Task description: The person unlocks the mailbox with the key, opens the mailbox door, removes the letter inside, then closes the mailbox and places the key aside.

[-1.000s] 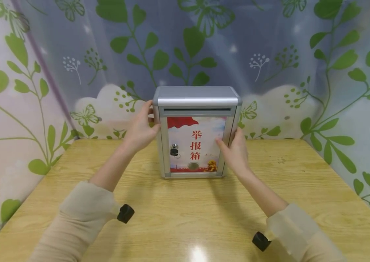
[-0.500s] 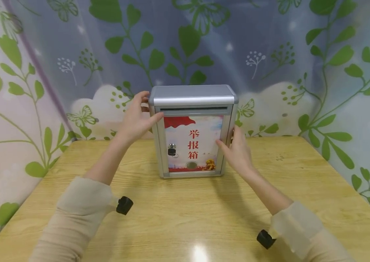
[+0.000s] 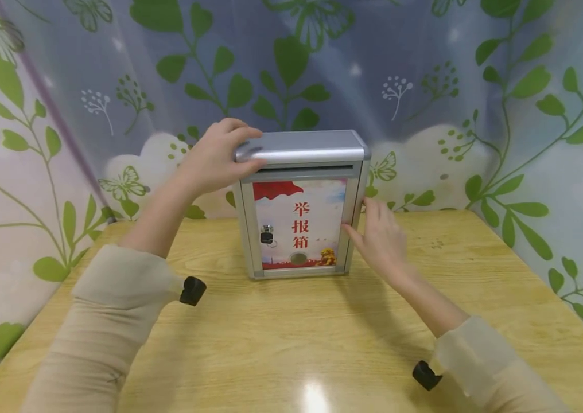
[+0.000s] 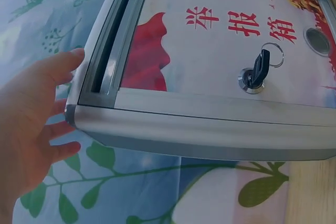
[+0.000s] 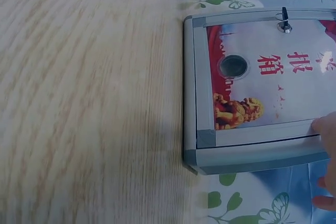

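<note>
A silver-framed metal report box stands upright on the wooden table, with red Chinese characters on its front panel and a slot near the top. A key with a ring sits in the lock on its left side. My left hand is at the box's top left corner, thumb by the front edge and fingers reaching over the top. In the left wrist view those fingers are spread. My right hand holds the right side, thumb on the front frame, other fingers along the side and partly hidden.
A curtain printed with green leaves and butterflies hangs behind the table and along both sides. Black wrist cameras are strapped at the sleeves. A round window lies low in the box's panel.
My left hand has moved up from the box's left side to its top left corner. The right hand stays on the right side. The box sits slightly further left in view.
</note>
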The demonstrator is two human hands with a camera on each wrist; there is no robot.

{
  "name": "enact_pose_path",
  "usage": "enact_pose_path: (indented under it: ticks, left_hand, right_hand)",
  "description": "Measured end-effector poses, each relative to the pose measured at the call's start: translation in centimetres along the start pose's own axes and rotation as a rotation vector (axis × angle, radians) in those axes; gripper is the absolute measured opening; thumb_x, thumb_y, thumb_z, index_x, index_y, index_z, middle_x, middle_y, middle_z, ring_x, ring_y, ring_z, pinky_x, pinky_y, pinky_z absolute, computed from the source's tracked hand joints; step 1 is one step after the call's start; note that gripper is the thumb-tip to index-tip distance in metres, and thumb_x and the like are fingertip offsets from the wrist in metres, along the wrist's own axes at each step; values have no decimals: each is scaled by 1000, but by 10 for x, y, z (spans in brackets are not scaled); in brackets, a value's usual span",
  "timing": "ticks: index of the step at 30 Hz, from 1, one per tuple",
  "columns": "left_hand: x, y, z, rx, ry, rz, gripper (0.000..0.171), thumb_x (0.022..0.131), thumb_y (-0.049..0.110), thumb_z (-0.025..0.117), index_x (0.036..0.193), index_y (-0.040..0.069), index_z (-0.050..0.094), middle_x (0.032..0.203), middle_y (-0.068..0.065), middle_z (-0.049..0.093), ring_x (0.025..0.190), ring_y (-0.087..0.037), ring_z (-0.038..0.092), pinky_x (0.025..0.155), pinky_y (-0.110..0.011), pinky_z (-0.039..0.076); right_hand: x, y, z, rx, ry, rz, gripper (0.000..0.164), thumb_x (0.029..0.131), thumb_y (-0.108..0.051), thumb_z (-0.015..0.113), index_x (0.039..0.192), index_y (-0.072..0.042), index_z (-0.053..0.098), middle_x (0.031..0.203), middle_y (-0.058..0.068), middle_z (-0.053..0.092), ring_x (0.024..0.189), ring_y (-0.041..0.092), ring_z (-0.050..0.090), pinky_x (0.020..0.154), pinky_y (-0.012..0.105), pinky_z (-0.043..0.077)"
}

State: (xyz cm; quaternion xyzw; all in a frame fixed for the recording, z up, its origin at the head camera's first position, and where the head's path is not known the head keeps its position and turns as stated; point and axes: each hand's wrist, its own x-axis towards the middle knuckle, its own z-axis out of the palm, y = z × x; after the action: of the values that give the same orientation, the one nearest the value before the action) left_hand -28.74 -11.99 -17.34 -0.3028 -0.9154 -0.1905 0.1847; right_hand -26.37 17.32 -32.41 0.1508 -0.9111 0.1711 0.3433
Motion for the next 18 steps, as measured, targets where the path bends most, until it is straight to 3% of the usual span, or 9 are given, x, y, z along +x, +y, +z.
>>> enact_pose_path:
  ticks: [5, 10, 18]
  left_hand:
    - [5, 6, 3, 102, -114, 36, 48, 89, 32, 60, 131, 10, 52, 130, -16, 46, 118, -34, 40, 96, -47, 34]
    - [7, 7, 0, 174, -144, 64, 44, 91, 32, 57, 128, 10, 55, 125, -15, 49, 114, -34, 43, 93, -46, 37]
    - [13, 12, -7, 194, -225, 27, 40, 92, 32, 53, 128, 12, 55, 128, -14, 48, 118, -32, 42, 95, -46, 36]
  right_hand:
    - [-4, 4, -1, -114, 116, -157, 54, 77, -28, 75, 110, 8, 51, 97, 22, 56, 78, 34, 57, 57, 38, 49]
    - [-5, 0, -2, -170, 217, -310, 47, 70, -22, 81, 100, 4, 55, 90, 19, 56, 72, 33, 58, 53, 38, 49]
    - [-6, -24, 1, -187, 191, -451, 37, 73, -23, 79, 95, -2, 57, 87, 13, 57, 70, 29, 58, 51, 35, 48]
